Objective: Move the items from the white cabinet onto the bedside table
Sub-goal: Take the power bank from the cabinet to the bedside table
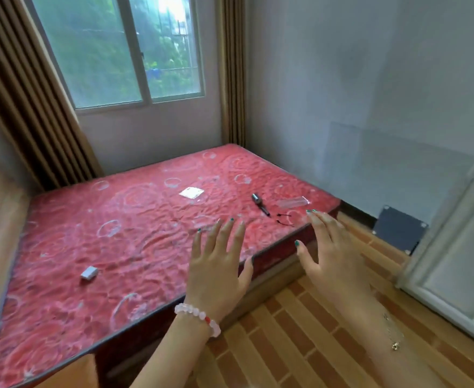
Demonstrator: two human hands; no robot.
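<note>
Both hands are out over the bed's (118,233) near-right corner. Left hand (216,273): grip spread, fingers straight, bead bracelet (199,317) at the wrist. Right hand (331,256): grip spread too, over the bed edge & tiled floor (300,331). White cabinet (454,247) is at the right edge of the scene w/ only its front panels showing; can't tell what's in it. On the bed: small white box (89,273) nr left, white square pkt (191,192) mid-far, dark tool (260,204), clear bag (293,202) & black cord (284,219) far right.
</note>
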